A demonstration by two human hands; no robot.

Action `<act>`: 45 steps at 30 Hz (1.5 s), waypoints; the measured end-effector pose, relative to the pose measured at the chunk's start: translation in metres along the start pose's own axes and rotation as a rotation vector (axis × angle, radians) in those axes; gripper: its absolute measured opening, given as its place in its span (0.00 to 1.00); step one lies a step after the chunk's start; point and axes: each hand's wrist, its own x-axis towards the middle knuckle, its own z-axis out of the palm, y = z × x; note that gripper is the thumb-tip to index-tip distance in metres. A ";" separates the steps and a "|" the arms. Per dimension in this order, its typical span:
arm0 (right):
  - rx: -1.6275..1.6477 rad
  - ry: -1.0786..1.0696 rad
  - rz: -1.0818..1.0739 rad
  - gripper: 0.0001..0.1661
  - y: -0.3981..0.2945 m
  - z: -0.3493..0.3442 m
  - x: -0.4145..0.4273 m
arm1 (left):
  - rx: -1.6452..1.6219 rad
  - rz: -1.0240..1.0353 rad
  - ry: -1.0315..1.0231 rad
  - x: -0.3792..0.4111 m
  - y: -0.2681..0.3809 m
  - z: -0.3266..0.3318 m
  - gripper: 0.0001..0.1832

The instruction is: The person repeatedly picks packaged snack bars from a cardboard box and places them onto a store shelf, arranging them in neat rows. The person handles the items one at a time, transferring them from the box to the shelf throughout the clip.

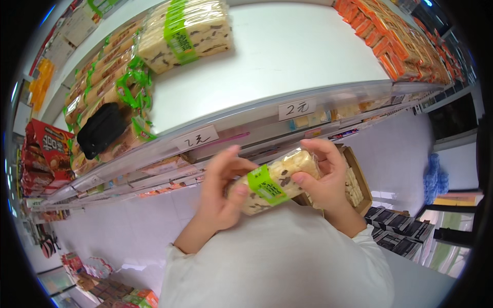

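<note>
Between my two hands is a clear-wrapped pastry bar (287,175) with dark raisin-like bits and a green label band. My left hand (225,188) has its thumb and fingers around the bar's lower left end. My right hand (325,177) pinches the upper right end, thumb on the top face. Behind my right hand, a cardboard box (360,165) holds similar pale bars. On the white shelf (265,46) ahead, a row of matching bars with green bands (208,34) stands beside long green-ended packets (111,73).
A black object (102,129) lies on the green-ended packets. Orange-wrapped packs (400,46) stand at the shelf's right end, red bags (48,158) at its left. Handwritten price cards (296,109) line the shelf edge. Stacked dark cartons (400,231) stand at the lower right.
</note>
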 end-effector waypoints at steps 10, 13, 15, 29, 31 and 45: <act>-0.362 -0.089 -0.303 0.28 0.006 0.028 0.018 | 0.422 0.204 0.287 -0.002 -0.001 -0.016 0.25; -0.079 -0.126 -0.185 0.27 0.001 0.038 0.027 | 0.425 0.474 0.226 -0.001 0.001 -0.015 0.24; 0.165 -0.130 -0.078 0.25 -0.005 0.047 0.032 | 0.399 0.482 0.230 0.002 0.001 -0.018 0.24; -0.269 -0.257 -0.798 0.23 0.009 0.062 0.050 | 0.274 0.531 0.315 0.006 0.018 -0.041 0.24; -0.193 -0.242 -0.889 0.22 0.017 0.065 0.057 | 0.267 0.534 0.316 0.010 0.022 -0.044 0.24; -1.044 -0.521 -1.119 0.25 -0.116 0.096 0.151 | 0.313 1.010 0.667 0.038 0.021 -0.050 0.32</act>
